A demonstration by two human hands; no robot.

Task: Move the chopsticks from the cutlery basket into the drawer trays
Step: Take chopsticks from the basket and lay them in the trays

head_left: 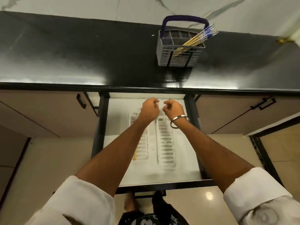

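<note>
Seen from above, a person's left hand (149,109) and right hand (172,109) are hovering side by side at the centre of the frame, over the far end of an open drawer (191,161); both are curled, and whether they are gripping anything cannot be told. Below them, two white slotted trays (165,143) are lying in the drawer. In the upper right, the chopsticks (196,38) are leaning out of the grey cutlery basket (178,59), which is standing on the dark countertop (81,54).
</note>
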